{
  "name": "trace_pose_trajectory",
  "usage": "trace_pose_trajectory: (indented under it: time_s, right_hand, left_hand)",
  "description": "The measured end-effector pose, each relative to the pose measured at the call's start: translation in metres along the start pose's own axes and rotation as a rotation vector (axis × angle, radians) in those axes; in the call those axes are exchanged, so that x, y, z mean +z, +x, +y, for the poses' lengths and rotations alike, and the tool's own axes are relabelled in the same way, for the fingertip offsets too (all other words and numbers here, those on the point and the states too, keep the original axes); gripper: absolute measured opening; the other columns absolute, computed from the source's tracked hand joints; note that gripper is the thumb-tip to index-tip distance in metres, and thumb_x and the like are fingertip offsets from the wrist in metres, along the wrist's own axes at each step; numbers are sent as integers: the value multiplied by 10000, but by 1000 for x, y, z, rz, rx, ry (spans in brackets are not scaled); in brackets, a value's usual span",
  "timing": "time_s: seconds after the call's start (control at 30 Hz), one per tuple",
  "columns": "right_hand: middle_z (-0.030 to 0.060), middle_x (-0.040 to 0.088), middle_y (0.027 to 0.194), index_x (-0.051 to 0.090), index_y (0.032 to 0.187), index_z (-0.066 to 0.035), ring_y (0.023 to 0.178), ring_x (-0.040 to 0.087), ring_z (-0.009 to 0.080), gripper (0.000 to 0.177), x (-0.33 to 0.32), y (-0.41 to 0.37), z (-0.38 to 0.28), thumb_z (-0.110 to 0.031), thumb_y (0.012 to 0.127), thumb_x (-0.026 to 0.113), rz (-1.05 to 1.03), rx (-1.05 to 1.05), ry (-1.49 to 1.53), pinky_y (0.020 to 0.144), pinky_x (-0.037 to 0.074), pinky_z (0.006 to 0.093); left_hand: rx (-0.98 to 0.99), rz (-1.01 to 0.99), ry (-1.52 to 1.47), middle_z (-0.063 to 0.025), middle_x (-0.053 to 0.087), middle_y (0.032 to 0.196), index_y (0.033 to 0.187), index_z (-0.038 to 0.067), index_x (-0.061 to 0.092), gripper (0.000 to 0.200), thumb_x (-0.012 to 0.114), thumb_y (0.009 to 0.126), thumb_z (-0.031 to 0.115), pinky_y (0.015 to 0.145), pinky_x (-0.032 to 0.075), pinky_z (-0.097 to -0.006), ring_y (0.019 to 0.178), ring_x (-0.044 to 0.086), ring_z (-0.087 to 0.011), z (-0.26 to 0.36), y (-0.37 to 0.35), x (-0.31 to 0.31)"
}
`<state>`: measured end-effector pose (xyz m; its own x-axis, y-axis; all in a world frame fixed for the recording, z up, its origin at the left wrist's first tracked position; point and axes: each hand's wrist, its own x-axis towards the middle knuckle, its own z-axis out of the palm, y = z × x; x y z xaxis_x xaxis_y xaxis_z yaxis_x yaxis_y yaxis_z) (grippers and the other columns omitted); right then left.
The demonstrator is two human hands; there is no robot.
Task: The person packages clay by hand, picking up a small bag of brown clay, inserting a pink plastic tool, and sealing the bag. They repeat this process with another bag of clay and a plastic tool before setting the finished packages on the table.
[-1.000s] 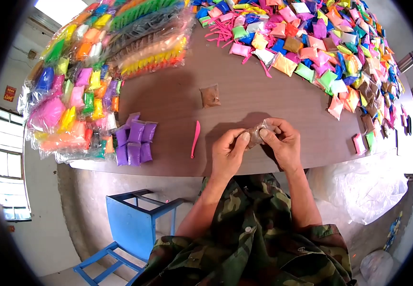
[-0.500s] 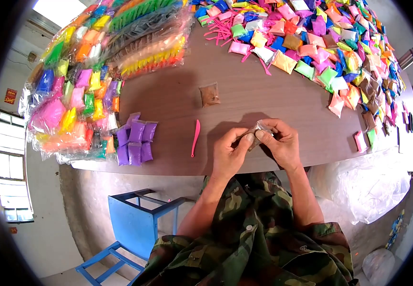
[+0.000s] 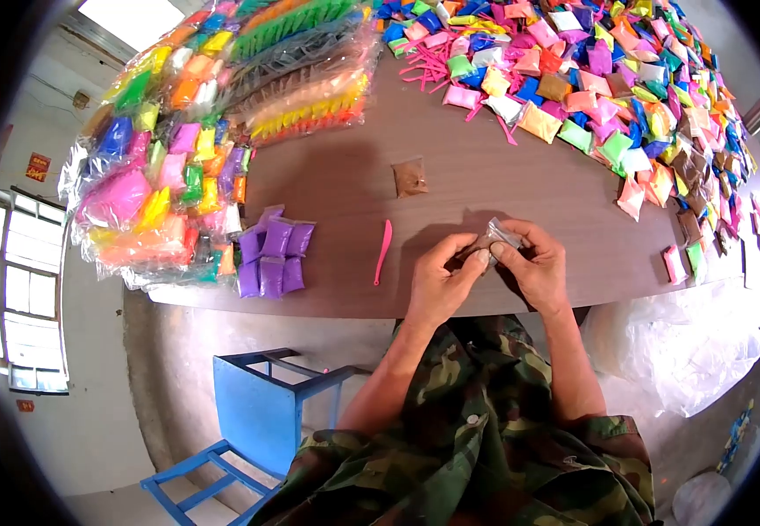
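Between my two hands is a small clear plastic bag [image 3: 500, 235] with something brown in it, mostly covered by the fingers. My left hand [image 3: 446, 279] pinches its left side with thumb and fingers. On the other side my right hand [image 3: 533, 266] grips it the same way, the two thumbs close together at its middle. A second packet, brown and clear-edged [image 3: 410, 177], lies flat on the table beyond my hands. To the left of my left hand rests a pink plastic knife [image 3: 383, 253].
Purple packets [image 3: 273, 252] are piled at left, beside clear bags of multicoloured packets [image 3: 165, 193]. A large heap of coloured packets [image 3: 590, 96] covers the table's far right. Pink tools [image 3: 432, 61] lie by it. A blue chair [image 3: 261, 408] and a plastic sack [image 3: 674, 342] stand below the edge.
The whole view has shifted, so the table and its things appear a little farther right. Both hands keep hold of the brown packet, with barely any finger movement.
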<state>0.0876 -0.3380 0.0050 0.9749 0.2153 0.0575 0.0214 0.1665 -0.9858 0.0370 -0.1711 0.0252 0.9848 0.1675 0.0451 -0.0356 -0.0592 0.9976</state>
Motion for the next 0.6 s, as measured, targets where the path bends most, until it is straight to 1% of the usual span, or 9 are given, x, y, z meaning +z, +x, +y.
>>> trace_pose_trajectory:
  time_s: [0.13,0.2,0.23,0.27,0.33,0.37,0.43,0.53,0.6]
  right_hand:
    - [13,750,998,715,1257,30,854,638,45,282,3,-2,-2,4,978,743,-33,2,26,760,530,214]
    - [29,759,1045,708,1266,28,888,654,58,276,3,-1,1,-32,998,740,50,20,110,787,543,220]
    - [29,759,1045,708,1266,28,888,654,58,276,2,0,1,-32,998,740,53,20,118,787,543,220]
    - [30,758,1053,704,1269,32,902,655,63,276,1,0,2,-48,1007,738,62,26,90,803,545,225]
    - [31,756,1062,700,1272,36,917,656,68,277,2,0,2,-64,1016,736,76,34,69,819,548,230]
    - [32,754,1062,699,1269,41,932,655,70,278,3,-1,2,-69,1017,737,62,14,17,835,547,233]
    - [33,753,1062,697,1267,46,947,654,72,279,5,-2,2,-73,1018,738,55,-5,-28,850,547,237]
    - [29,746,1046,698,1258,52,956,650,73,269,4,-2,-1,-72,1022,734,54,18,-40,869,542,237]
    - [27,742,1027,702,1248,54,948,649,73,254,5,-2,-3,-59,1021,728,25,29,-35,868,542,238]
  left_hand:
    - [-47,-19,101,-40,745,907,1165,-26,716,246,757,971,119,752,543,-259,837,663,-77,12,3,-14]
    - [-83,78,171,-32,739,875,1129,-1,731,225,767,950,129,729,531,-259,810,654,-73,20,12,-29]
    - [-54,135,101,-23,733,853,1112,19,740,214,778,942,143,704,511,-259,767,624,-62,16,21,-39]
    - [-56,132,108,-23,733,853,1112,19,740,214,778,942,143,704,511,-259,767,624,-62,15,34,-52]
    - [-87,283,209,-25,703,869,1156,6,722,226,746,984,150,649,516,-246,714,622,-81,14,61,-76]
    - [-88,278,217,-25,703,869,1156,6,722,226,746,984,150,649,516,-246,714,622,-81,13,71,-82]
    - [-117,321,-48,-29,673,864,1245,-3,676,309,747,992,159,604,515,-253,687,613,-91,15,89,-90]
    - [-113,342,7,-34,658,872,1286,-16,634,362,751,996,165,588,534,-260,682,624,-94,12,103,-88]
    - [-101,319,27,-39,663,867,1285,-13,633,360,752,998,168,586,538,-259,677,626,-92,6,108,-87]
